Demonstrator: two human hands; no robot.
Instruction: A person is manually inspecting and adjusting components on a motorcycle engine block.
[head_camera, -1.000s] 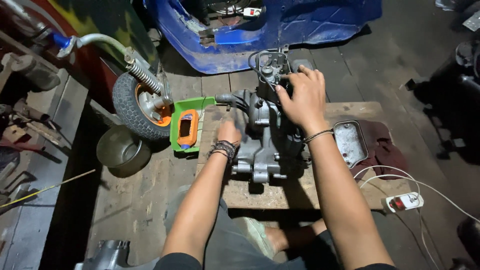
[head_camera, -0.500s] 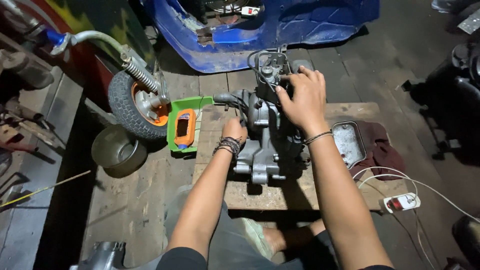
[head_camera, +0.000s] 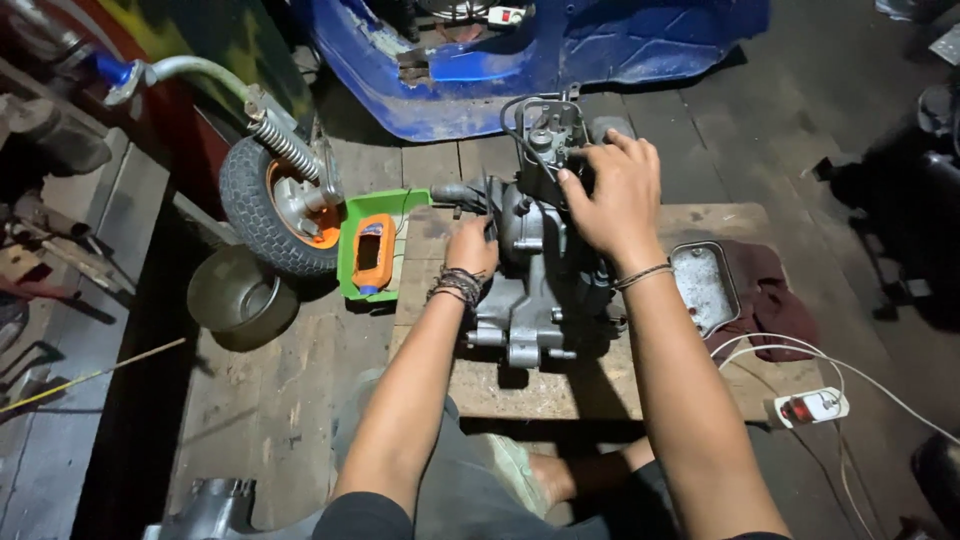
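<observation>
little has moved since 0.5 s ago: both hands sit on the engine (head_camera: 535, 270) as before, only the view has drifted a bit.

engine lies on the wood board (head_camera: 600, 385) on the floor, between the forearms, carb end pointing away toward the blue body panel (head_camera: 560, 60).

right hand (head_camera: 615, 195) is draped over the top end, fingers (head_camera: 575, 185) curled round the upper casting by the black hose, gripping it, not spread. left hand (head_camera: 470, 248) is closed at the engine's left side near the stub shaft; fingers narrow, but can't tell if they pinch a part or a small tool, it's hidden behind the knuckles.

to do this well, imo: keep the right hand bracing the block so it doesn't rock on the board, work the left w/ small turns, and keep loose bits off the edge.

nearby: cover plate (head_camera: 705, 285) on a dark rag right of the engine, green tray (head_camera: 350, 250) w/ orange meter (head_camera: 372, 250), wheel (head_camera: 275, 205), metal bowl (head_camera: 235, 295), power strip (head_camera: 812, 407).
</observation>
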